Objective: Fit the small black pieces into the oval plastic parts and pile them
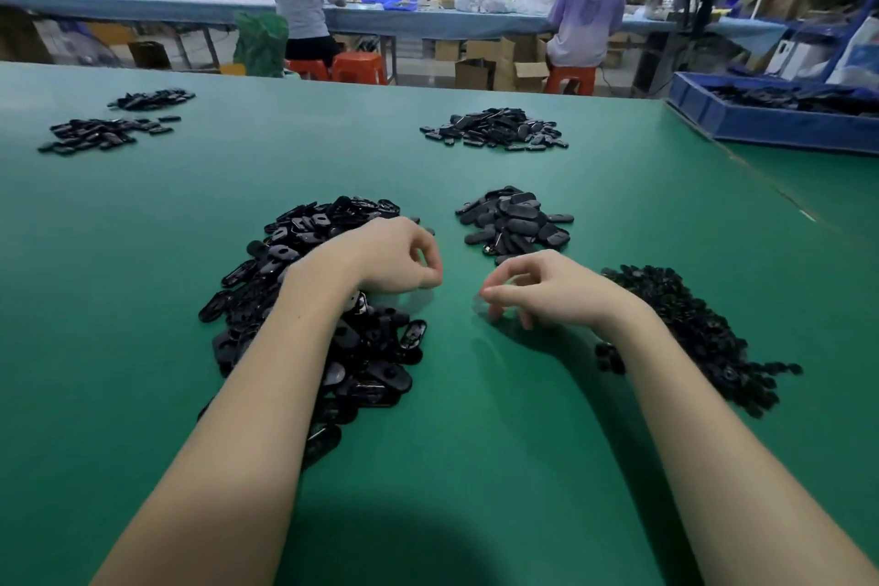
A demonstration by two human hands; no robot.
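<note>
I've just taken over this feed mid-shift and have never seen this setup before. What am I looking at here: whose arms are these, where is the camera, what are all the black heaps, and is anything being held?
There is no machine: these are a person's two bare arms, filmed by one wide-angle camera worn on the head, looking forward and down. The left hand and right hand hover close together over the green table, fingers curled. Neither visibly holds a piece, though something tiny could be hidden.

Under the left forearm lies a big heap of oval plastic parts, many with openings. By the right wrist is a heap of small black pieces. Just beyond the hands sits a smaller pile of oval parts, possibly the finished ones. More piles lie farther off, and a blue tray of black parts sits far right. Other workers sit at a bench behind.
</note>
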